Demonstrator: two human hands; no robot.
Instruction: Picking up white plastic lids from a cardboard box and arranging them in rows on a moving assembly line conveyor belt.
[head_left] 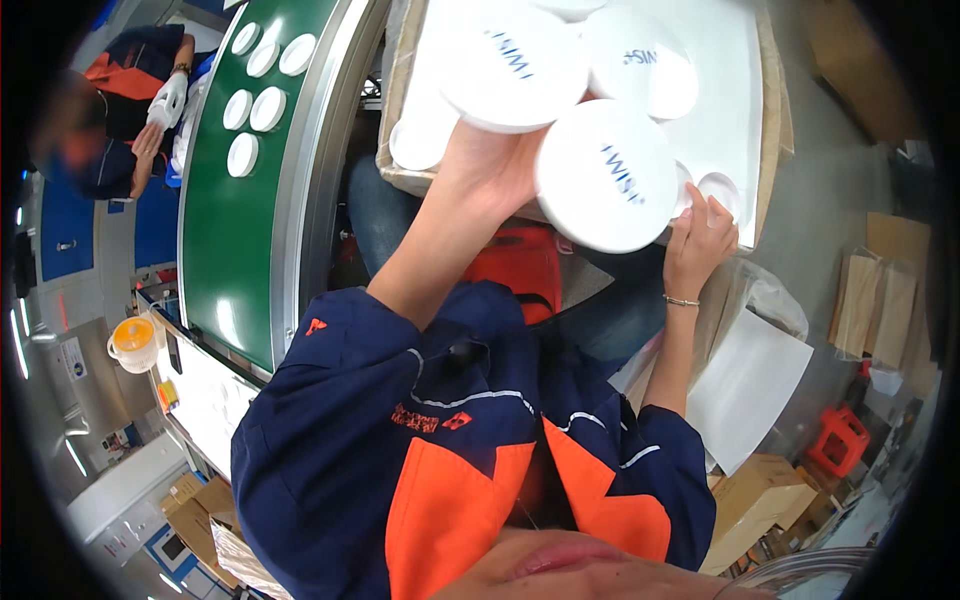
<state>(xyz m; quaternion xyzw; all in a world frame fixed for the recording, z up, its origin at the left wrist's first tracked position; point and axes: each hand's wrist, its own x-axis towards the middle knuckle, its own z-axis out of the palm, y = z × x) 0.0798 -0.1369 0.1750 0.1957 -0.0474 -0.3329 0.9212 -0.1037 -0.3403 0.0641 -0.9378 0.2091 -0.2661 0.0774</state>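
Observation:
White round lids with blue print fan out over my left hand (500, 165), whose fingers are mostly hidden beneath them. The nearest printed lid (608, 180) rests by my fingers; a second printed lid (515, 70) covers the back of the hand's grip. Another printed lid (642, 62) lies farther right, and I cannot tell whether it is held too. My right hand (700, 235) has its fingers bent in a pinch at the edge of a white lid (682, 190), partly covered by the nearest one. Beside those fingertips a small white lid (719, 194) sits in the box.
A cardboard box (772, 110) lined in white stands in front of me. To the left runs a green conveyor belt (235, 235) carrying several white lids (267, 108). Beyond it a co-worker's gloved hand (168, 100) shows. A red stool (838, 440) and cartons (760, 510) stand at right.

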